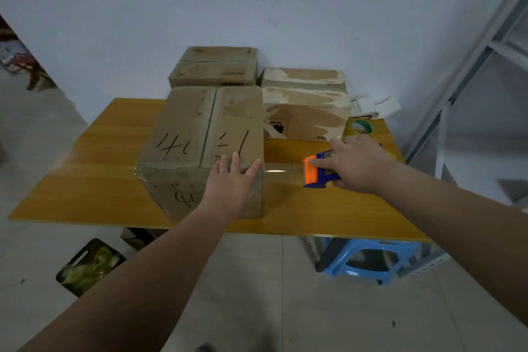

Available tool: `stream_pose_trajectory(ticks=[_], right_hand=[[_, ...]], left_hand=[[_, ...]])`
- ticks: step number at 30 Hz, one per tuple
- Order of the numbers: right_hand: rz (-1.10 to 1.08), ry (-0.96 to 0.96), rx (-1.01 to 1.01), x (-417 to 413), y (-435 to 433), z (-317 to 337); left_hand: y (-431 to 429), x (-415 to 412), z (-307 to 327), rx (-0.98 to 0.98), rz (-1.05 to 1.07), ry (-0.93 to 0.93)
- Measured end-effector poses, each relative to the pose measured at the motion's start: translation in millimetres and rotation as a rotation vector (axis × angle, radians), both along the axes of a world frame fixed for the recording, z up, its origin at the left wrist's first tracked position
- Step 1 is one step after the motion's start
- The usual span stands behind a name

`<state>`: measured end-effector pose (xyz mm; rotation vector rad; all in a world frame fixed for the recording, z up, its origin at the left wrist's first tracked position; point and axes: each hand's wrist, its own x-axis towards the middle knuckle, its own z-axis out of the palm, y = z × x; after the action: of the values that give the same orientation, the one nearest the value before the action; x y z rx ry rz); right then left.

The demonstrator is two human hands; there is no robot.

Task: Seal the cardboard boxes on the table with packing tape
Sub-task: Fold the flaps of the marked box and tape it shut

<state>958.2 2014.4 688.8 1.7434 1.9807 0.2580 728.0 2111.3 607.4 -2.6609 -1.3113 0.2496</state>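
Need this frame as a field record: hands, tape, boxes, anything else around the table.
front box: flaps closed, writing on top
left hand: flat on its near top edge, fingers straight
right hand: grips dispenser, right of front box
tape: clear strip stretched from front box to dispenser
other boxes: back box, right box
spare roll: on table, behind right hand
stool: blue, under table

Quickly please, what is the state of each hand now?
Left hand: open, flat on the front box.
Right hand: holding the tape dispenser.
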Motion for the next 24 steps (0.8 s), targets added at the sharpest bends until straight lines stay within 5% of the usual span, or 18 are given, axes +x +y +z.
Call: stream_pose_trajectory(ticks=[6,13,19,24], right_hand=[[-0.172,-0.035,-0.116,-44,25,-7],[-0.345,0.053,-0.230,-73,45,-22],[-0.370,0.197,-0.184,-83,43,-40],[-0.319,0.091,-0.126,-78,40,-40]], left_hand=[[7,21,-2,0.017,-0.092,-0.102],[12,19,-8,0.037,-0.110,-0.018],[15,16,-9,0.021,-0.108,-0.109],[15,14,-8,0.051,-0.133,-0.122]])
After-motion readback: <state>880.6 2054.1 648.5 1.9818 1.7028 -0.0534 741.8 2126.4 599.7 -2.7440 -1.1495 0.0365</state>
